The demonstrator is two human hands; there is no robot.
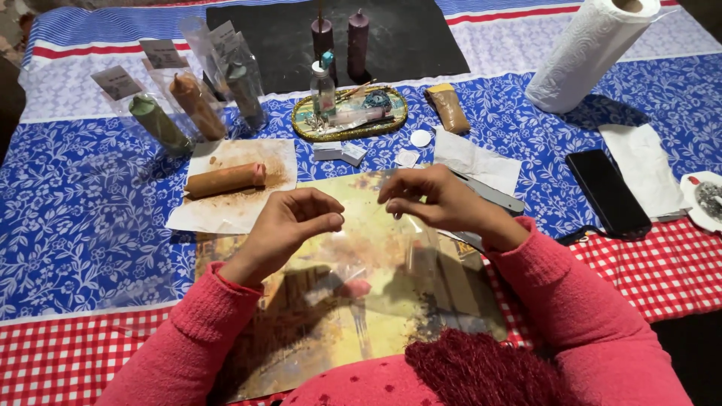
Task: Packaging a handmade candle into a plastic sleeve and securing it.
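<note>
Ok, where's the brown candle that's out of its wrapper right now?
In the head view, the brown candle lies on its side on a powder-dusted white paper, left of centre, just beyond the left hand and near the bagged candles.

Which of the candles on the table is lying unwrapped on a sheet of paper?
The orange-brown candle, lying on its side on the powder-dusted white paper. The green, brown and grey-green ones sit in clear bags; the two dark purple ones stand upright.

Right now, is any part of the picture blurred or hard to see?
Head view: the clear plastic bag between the left hand and right hand is faint with soft glare; the hands cast shadows on the yellow picture; table corners are dark.
</note>
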